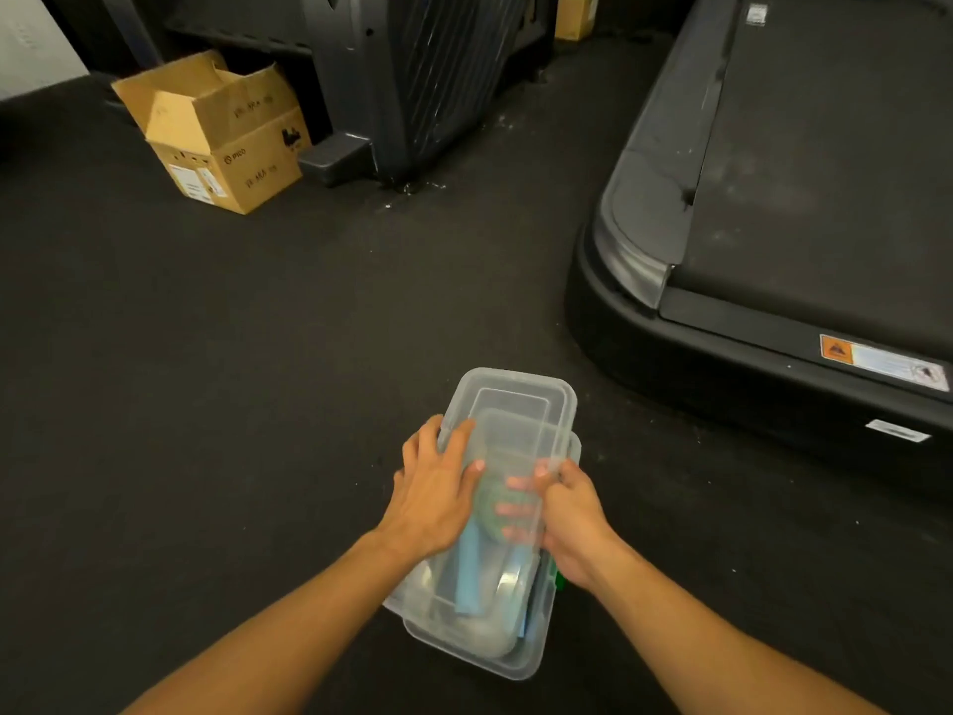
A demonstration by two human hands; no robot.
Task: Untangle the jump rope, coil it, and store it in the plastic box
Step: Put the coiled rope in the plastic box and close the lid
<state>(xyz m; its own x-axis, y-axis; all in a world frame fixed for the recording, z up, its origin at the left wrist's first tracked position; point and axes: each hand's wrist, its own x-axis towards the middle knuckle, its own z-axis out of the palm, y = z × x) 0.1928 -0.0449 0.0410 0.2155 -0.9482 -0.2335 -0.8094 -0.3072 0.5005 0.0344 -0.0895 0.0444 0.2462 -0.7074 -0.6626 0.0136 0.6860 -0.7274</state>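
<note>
Task near done: left hand (438, 500) presses flat, right hand (570, 518) grips clear plastic lid (515, 405) onto the clear rectangular plastic box (485, 647) holding the blue-handled jump rope (469, 570).

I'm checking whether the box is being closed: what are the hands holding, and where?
The clear lid: left hand flat on top at its left side, right hand gripping its right edge, fingers curled under, over the plastic box.
</note>
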